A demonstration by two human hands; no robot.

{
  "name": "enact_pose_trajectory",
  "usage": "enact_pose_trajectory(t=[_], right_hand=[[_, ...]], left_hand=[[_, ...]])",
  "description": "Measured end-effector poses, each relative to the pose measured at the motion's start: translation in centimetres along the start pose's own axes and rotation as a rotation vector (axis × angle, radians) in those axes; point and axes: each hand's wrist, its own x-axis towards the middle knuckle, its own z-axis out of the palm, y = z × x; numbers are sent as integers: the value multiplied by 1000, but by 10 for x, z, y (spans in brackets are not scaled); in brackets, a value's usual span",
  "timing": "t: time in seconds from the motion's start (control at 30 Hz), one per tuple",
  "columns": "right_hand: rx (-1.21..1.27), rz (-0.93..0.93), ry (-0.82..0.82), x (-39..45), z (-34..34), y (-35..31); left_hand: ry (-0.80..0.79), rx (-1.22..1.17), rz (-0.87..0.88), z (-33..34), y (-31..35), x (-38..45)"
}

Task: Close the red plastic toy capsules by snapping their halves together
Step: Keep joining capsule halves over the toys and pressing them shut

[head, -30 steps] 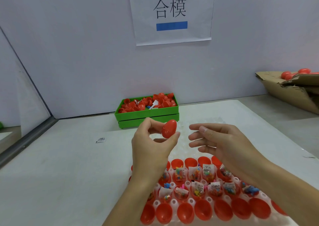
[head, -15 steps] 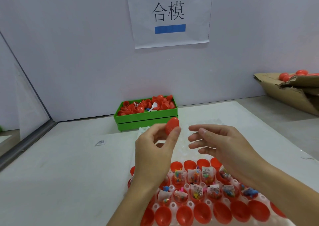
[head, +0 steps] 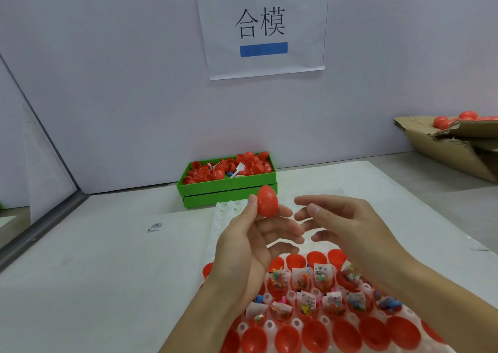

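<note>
Centre of the frame: the left hand [head: 250, 247] pinches a closed red capsule [head: 267, 201] between thumb and fingertips, pointed end up, lifted clear of the tray. The right hand [head: 347, 226] hovers just beside it, fingers relaxed and slightly spread, grasping nothing.

Lower right: the white tray [head: 229, 210] carries rows of open red halves [head: 285, 339], some loaded with small toy packets [head: 322, 272]. Behind, at centre, a green bin [head: 229, 188] holds loose red shells; at the far right edge a cardboard box [head: 452, 148] shows more capsules that look finished.

The seam appears fully seated, so the step in hand is probably checking and putting aside (where it should go cannot be told). To do it well, squeeze along the long axis, run a fingertip round the join for gaps, and keep the pinch light enough not to pop the halves apart. The free hand is well placed to fetch the next half.
</note>
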Motion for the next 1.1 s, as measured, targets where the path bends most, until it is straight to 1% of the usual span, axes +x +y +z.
enact_pose_trajectory(t=[0.07,0.2,0.23,0.43,0.53,0.63,0.7,0.77,0.83,0.9,1.0,1.1], right_hand=[[-98,-112,8,-2,0,0],[-257,-310,-102,-9,4,0],[-284,-348,-107,-9,5,0],[-314,-481,-21,-10,3,-4],[-258,-451,10,-7,0,-8],[-209,-422,43,-4,-10,-11],[-168,-406,63,-1,-15,-14],[-119,-367,63,3,-20,-14],[-81,-297,60,8,-26,-14],[-77,-212,64,12,-31,-11],[-123,-106,111,19,-37,0],[-126,23,154,28,-46,10]], left_hand=[[13,59,5,0,-1,1],[31,214,18,3,-6,2],[22,245,17,4,-7,2],[-46,353,21,7,-8,1],[-9,414,44,3,-2,2],[68,410,34,-6,7,5],[142,419,57,-15,12,7],[228,550,127,-25,12,10],[306,832,210,-33,8,11],[342,1057,242,-39,5,11],[339,1123,202,-42,3,13],[341,1159,218,-43,2,14]])
